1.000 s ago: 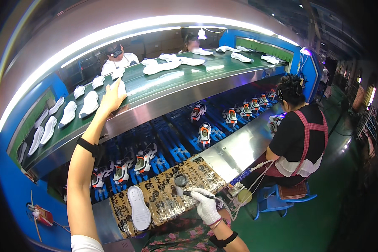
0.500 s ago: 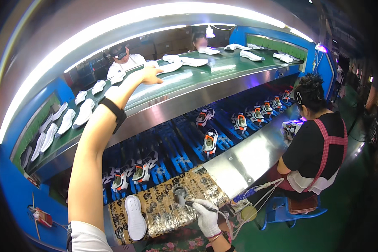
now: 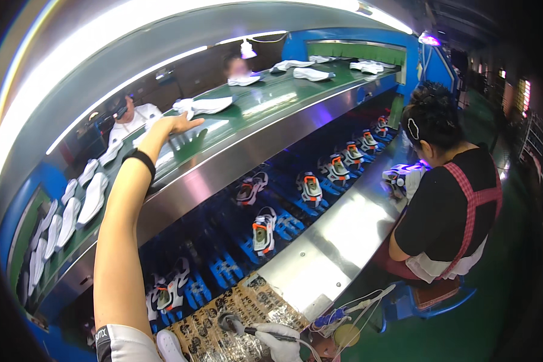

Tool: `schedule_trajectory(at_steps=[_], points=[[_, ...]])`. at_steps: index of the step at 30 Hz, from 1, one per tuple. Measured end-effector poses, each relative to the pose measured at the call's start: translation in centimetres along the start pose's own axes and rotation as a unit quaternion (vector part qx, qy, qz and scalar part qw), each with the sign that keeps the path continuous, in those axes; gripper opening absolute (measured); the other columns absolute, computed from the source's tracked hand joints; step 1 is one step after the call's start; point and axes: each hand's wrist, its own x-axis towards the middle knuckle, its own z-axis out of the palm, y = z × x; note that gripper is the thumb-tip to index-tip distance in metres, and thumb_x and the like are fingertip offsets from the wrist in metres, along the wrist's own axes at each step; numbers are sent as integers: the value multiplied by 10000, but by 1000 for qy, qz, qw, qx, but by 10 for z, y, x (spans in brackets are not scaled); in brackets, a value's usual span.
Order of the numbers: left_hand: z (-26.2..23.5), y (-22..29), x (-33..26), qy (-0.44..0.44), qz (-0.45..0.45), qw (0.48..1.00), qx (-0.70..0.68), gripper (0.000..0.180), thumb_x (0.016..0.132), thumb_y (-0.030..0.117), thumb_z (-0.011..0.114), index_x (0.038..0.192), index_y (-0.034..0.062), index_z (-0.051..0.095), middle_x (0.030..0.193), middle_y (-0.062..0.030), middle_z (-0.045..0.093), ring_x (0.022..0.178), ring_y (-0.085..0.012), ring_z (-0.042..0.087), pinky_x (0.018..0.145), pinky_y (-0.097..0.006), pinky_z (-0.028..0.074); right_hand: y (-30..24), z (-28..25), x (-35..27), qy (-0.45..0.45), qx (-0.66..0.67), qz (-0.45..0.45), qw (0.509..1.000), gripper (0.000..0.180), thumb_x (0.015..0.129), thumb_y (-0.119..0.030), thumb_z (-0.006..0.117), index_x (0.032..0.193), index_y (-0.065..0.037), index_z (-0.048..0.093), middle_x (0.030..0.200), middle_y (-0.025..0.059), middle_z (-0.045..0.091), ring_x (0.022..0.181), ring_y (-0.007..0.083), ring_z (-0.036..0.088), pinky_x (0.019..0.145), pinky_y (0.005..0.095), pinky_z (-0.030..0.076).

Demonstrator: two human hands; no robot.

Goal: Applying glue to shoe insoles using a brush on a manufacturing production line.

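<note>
My left hand (image 3: 184,122) reaches far out over the green conveyor belt (image 3: 258,110), bare, with its fingers stretched and nothing in them. Its shadow falls on the belt. Just beyond the fingertips lie white shoe soles (image 3: 208,105). My right hand (image 3: 279,342), in a white glove, is closed round the dark handle of a brush-like tool (image 3: 260,331) with a thin hose. The tool points at a round dark piece (image 3: 230,323) on the taped brown bench cover (image 3: 208,329); whether they are joined I cannot tell. One white sole (image 3: 170,346) lies on that cover, partly cut off below.
More white soles (image 3: 93,199) line the belt. Below it, blue racks (image 3: 226,269) carry white-and-orange shoe uppers (image 3: 263,231). A metal ledge (image 3: 320,256) runs to a seated co-worker (image 3: 446,199) on the right. Another person (image 3: 130,117) stands behind the belt.
The whole view has swung, so the belt, racks and co-worker sit further left or lower. My left hand stays stretched over the belt; my right keeps hold of the tool.
</note>
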Motion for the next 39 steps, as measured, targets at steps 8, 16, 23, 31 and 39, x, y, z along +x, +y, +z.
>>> schedule_trajectory(at_steps=[8,16,23,31,39], points=[[-35,29,-98,29,43,994,91,746,830,527,650,1378,34,541,1319,-212,606,1045,-343,684,666,-437,615,-11,-11,-3,1,71,62,996,163,824,72,694,983,52,725,984,140,740,883,172,700,816,268,552],[6,-38,-230,246,159,952,85,322,741,261,731,989,56,740,983,-188,710,969,-372,671,850,-474,532,3,9,-33,-96,104,12,990,201,867,15,703,1067,39,717,1006,78,726,910,127,674,854,233,526],[67,-103,-380,371,121,896,-210,241,755,121,753,915,36,594,893,-92,605,840,-247,637,735,-360,494,23,30,-47,-109,173,37,978,158,879,-6,707,1036,12,722,986,49,725,840,87,653,742,200,509],[147,-138,-505,333,249,534,-737,183,904,163,522,1036,57,453,1153,-93,485,1088,-188,519,939,-343,465,15,32,-42,-115,228,57,965,165,912,-27,681,1075,-19,705,1015,60,725,811,96,662,644,187,502],[281,-165,-545,356,52,488,-795,425,950,122,415,1352,-2,479,1271,-191,602,1126,-263,609,1007,-388,468,-25,32,-58,-133,300,67,942,167,936,51,589,1077,20,671,1112,153,681,930,200,689,685,202,552]])
